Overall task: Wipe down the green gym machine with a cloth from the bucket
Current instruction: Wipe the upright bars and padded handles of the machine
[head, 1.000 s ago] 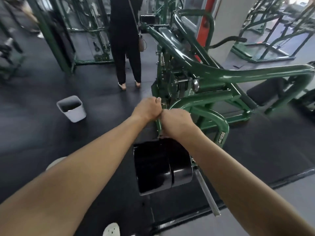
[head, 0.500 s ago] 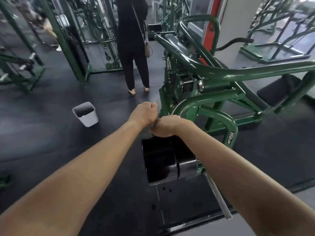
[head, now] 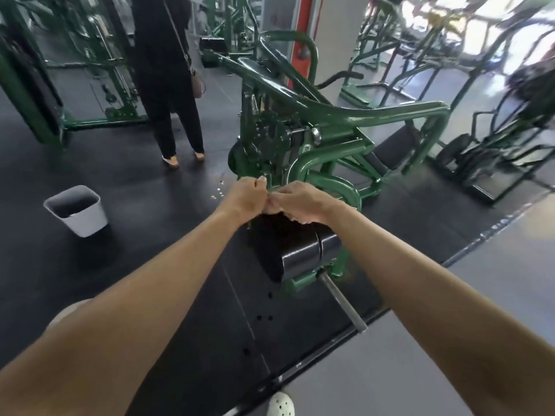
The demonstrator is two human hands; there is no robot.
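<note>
Machine [head: 375, 112]: green, it stood on the floor [head: 144, 181] just ahead, with the bucket [head: 87, 220] well apart to its left.
Hands: the left hand [head: 246, 196] and right hand [head: 303, 202] were clenched and touching each other at a green bar just above the plates [head: 300, 250]. I could not tell what they grasped.
Cloth: none showed; it may have been balled inside the fists.
Done: judging by this view, wiping seemed under way low on the frame, but no wiped patch could be made out.
Left: probably the long upper arms and the base.
Count: one machine in hand, one bucket, two hands, two plates, one steel peg [head: 342, 301], one bystander [head: 168, 70]. The other green rigs behind were too blurred to count.
</note>
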